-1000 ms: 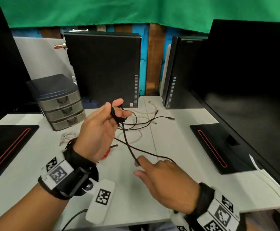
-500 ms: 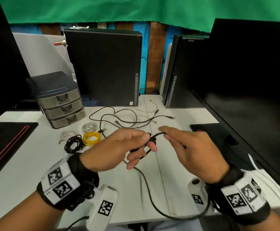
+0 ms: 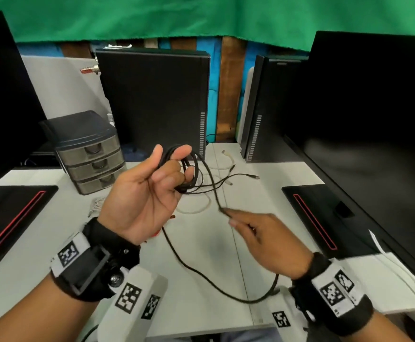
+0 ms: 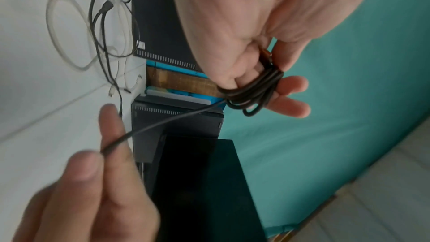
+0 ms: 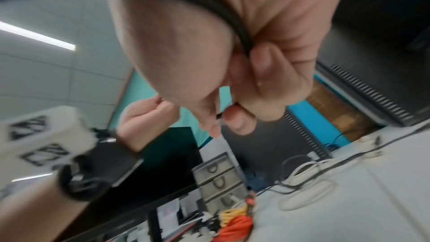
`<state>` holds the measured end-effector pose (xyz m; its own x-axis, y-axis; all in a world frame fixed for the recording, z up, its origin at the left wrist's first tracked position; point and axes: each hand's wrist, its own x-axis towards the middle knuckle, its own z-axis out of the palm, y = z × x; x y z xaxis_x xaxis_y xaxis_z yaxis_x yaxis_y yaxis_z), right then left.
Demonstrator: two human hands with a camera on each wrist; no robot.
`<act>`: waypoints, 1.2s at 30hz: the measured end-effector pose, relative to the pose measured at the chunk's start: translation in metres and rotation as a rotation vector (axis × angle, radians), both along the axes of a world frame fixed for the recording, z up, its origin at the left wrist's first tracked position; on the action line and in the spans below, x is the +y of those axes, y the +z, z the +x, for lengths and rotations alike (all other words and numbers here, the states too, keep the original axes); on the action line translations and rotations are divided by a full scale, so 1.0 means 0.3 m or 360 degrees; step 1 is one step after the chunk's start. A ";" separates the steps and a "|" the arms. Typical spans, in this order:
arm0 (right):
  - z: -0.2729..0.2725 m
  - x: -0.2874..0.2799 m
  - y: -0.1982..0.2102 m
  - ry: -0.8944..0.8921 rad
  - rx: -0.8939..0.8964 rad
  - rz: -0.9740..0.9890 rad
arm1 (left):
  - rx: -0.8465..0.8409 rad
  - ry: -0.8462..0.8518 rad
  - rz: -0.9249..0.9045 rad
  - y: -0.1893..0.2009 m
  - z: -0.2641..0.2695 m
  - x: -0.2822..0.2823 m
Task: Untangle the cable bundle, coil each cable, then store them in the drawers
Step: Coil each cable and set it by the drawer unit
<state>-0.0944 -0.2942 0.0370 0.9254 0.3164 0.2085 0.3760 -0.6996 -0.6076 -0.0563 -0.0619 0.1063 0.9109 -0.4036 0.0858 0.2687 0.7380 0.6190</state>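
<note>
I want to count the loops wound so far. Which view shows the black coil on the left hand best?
The left wrist view: the black coil sits close and sharp around the left hand fingers. The head view shows it smaller, partly behind those fingers. The right wrist view shows only the strand, not the coil.

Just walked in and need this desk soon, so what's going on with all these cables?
A person is coiling a black cable. The left hand, raised above the desk, holds several finished loops around its fingers, while the right hand pinches the loose length, feeding it in. A white cable and thin dark ones lie uncoiled behind. The small drawer unit at back left has all three drawers shut, so nothing from this cable is stored yet.
</note>
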 end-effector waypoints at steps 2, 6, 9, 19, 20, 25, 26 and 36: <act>-0.041 0.063 0.003 0.0137 0.0045 -0.0114 | -0.0018 0.0164 0.0077 -0.003 -0.006 -0.028; -0.119 0.132 0.042 0.0285 -0.0003 -0.0322 | -0.0259 0.0318 0.0480 -0.049 -0.014 -0.060; -0.143 0.119 0.074 0.0286 -0.0049 -0.0348 | -0.0675 0.0470 0.1046 -0.085 -0.025 -0.077; -0.122 0.100 0.125 0.0069 0.0397 0.0566 | -0.0368 0.0466 0.0719 -0.004 -0.032 -0.043; -0.117 0.102 0.136 0.0051 0.0548 0.0776 | -0.0348 0.0457 0.0727 -0.002 -0.030 -0.038; -0.086 0.028 0.209 0.0045 0.0894 0.1277 | -0.0264 0.0462 0.0745 -0.017 0.018 -0.012; -0.071 -0.005 0.215 -0.0015 0.0885 0.1311 | -0.0274 0.0465 0.0727 -0.018 0.037 0.010; 0.191 -0.321 0.389 -0.0913 0.0027 -0.0294 | -0.0669 0.0753 0.0655 0.072 0.203 0.214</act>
